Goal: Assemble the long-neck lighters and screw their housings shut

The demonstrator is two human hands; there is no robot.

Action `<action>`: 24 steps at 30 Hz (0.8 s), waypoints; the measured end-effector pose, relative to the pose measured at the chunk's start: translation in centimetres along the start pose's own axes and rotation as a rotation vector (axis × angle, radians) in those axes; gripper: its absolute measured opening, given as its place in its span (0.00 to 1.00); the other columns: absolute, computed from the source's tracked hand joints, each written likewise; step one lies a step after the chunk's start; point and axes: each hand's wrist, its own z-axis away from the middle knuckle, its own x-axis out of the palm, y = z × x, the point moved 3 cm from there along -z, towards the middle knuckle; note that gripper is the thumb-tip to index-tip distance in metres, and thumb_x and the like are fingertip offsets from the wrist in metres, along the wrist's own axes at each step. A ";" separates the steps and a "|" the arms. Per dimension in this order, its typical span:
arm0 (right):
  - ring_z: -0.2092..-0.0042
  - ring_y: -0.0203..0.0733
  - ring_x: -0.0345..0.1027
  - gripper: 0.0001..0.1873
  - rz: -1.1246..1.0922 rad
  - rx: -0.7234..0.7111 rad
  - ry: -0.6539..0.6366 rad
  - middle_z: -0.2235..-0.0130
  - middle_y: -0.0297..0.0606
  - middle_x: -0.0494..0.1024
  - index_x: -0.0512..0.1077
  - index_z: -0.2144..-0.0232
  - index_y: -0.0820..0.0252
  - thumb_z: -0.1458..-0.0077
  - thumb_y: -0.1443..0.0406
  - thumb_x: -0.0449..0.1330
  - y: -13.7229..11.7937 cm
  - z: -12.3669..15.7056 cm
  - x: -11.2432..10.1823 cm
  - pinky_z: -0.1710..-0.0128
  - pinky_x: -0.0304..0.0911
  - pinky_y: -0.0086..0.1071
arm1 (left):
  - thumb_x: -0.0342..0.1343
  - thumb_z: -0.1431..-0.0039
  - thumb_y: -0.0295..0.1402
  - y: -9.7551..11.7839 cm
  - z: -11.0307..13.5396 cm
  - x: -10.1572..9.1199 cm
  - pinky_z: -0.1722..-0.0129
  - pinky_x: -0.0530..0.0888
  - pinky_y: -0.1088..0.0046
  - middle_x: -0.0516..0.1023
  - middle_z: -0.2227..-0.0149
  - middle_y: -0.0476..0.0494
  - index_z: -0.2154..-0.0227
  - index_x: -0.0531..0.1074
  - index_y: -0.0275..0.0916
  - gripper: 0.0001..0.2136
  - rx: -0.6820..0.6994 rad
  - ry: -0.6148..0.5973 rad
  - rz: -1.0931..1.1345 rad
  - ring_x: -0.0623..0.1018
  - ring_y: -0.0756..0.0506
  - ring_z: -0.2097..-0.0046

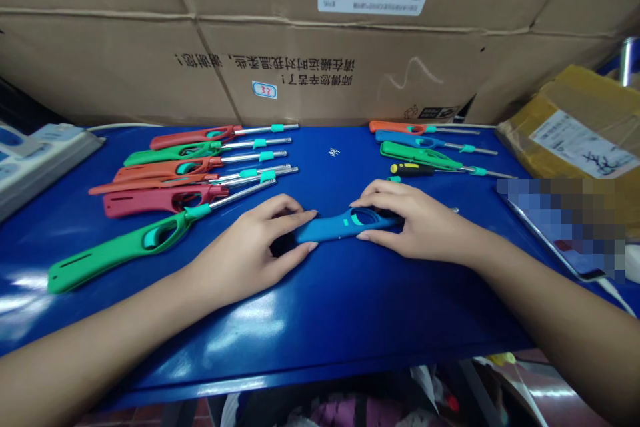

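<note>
A blue long-necked lighter (330, 228) lies across the middle of the blue table, its turquoise trigger showing in the loop. My left hand (263, 247) grips its handle end between thumb and fingers. Around the trigger end, my right hand (407, 220) is closed, hiding most of the metal neck. Left of my hands is a green lighter (120, 250). Behind it several red, orange and green lighters (195, 137) lie side by side. To the right rest an orange lighter (400, 127), another blue lighter (405, 140), a green lighter (420, 155) and a black-and-yellow screwdriver (413, 169).
A large cardboard box (280, 40) walls off the back of the table (310, 333). On the right are a taped yellow-brown parcel (560, 113) and a phone (555, 233) with a white cable. A white power strip (45, 160) sits at the left edge.
</note>
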 end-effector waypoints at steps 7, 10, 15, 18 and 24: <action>0.54 0.46 0.70 0.21 0.093 0.016 0.010 0.51 0.43 0.74 0.75 0.46 0.57 0.40 0.57 0.66 0.3 0.2 0.4 0.52 0.68 0.41 | 0.54 0.31 0.38 0.4 0.2 0.3 0.50 0.79 0.61 0.73 0.51 0.35 0.42 0.73 0.33 0.20 0.065 -0.036 -0.201 0.77 0.40 0.52; 0.52 0.48 0.70 0.22 0.211 -0.043 0.009 0.51 0.45 0.74 0.74 0.44 0.59 0.37 0.56 0.62 0.0 0.3 0.5 0.52 0.67 0.43 | 0.52 0.30 0.38 0.7 0.2 0.4 0.56 0.81 0.57 0.75 0.54 0.34 0.43 0.73 0.29 0.20 0.131 -0.041 -0.364 0.79 0.38 0.56; 0.52 0.51 0.70 0.22 0.395 -0.125 -0.015 0.51 0.46 0.75 0.73 0.43 0.61 0.35 0.58 0.58 -0.6 0.3 0.4 0.52 0.66 0.48 | 0.51 0.30 0.32 0.8 0.1 0.2 0.60 0.82 0.57 0.77 0.56 0.32 0.43 0.72 0.25 0.19 0.226 -0.027 -0.482 0.80 0.36 0.58; 0.52 0.51 0.71 0.20 0.410 -0.139 -0.010 0.50 0.45 0.76 0.74 0.44 0.60 0.33 0.58 0.56 -0.8 0.3 0.4 0.52 0.65 0.48 | 0.50 0.29 0.32 0.5 0.0 0.2 0.59 0.82 0.58 0.77 0.56 0.33 0.42 0.71 0.27 0.19 0.224 -0.027 -0.457 0.80 0.38 0.58; 0.48 0.49 0.71 0.20 0.359 -0.214 0.031 0.46 0.43 0.78 0.71 0.41 0.60 0.30 0.60 0.53 -1.2 0.0 0.8 0.50 0.66 0.44 | 0.48 0.27 0.36 0.6 0.0 0.5 0.58 0.82 0.57 0.77 0.55 0.33 0.43 0.72 0.28 0.19 0.233 -0.027 -0.393 0.80 0.38 0.56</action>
